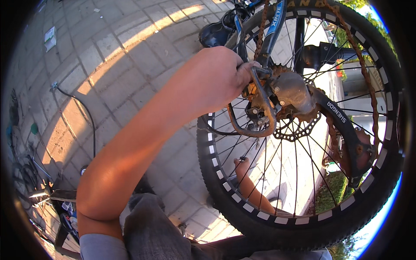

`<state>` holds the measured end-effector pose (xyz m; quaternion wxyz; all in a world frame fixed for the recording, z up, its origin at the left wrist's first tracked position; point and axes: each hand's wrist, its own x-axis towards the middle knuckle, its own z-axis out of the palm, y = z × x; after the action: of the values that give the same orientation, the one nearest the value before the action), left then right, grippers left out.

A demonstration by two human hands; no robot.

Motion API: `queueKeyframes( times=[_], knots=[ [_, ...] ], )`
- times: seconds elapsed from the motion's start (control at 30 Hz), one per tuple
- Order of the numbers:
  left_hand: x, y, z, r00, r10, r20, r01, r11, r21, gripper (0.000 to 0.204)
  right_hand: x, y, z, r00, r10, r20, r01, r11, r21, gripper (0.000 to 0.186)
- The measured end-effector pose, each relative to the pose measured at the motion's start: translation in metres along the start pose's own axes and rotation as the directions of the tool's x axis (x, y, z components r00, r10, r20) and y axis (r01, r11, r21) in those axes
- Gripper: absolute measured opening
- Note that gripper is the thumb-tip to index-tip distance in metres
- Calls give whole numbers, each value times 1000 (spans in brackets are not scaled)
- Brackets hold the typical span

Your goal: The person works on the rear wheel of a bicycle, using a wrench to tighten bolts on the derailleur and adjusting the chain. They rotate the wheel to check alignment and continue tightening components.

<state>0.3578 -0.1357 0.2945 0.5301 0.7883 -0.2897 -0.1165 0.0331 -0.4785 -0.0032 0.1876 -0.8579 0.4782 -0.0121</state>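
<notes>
My left hand [223,78] reaches across to the hub of a bicycle wheel [206,167]. Its thumb and fingers are closed at the upper end of a bent, rusty derailleur guard [272,123]; part of the fingers is hidden. Right beside it are the dirty derailleur [294,93], the sprockets [281,69] and a perforated brake disc [299,130]. Seen through the spokes, my right hand [241,161] is on the wheel's other side, fingers closed around a small dark item too small to name. A rusty chain [366,82] runs past a black crank arm [336,112].
Black and blue frame tubes [275,26] rise beyond the hub. A black rounded object [214,34] lies behind them on the paving [143,65]. At left are a thin black hose [89,115], a white paper packet [50,38] and assorted tools and parts [37,167].
</notes>
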Motion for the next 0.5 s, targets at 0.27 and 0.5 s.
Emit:
queueKeyframes(
  times=[0.27,0.5],
  knots=[
    [-5,1,-7,999,45,-9,-45,998,43,22,-28,-65,-50,939,79,335,-152,969,197,46],
    [-6,-10,1,955,241,-173,-265,955,-132,20,42,-91,-183,905,43,423,-138,971,197,20]
  ],
)
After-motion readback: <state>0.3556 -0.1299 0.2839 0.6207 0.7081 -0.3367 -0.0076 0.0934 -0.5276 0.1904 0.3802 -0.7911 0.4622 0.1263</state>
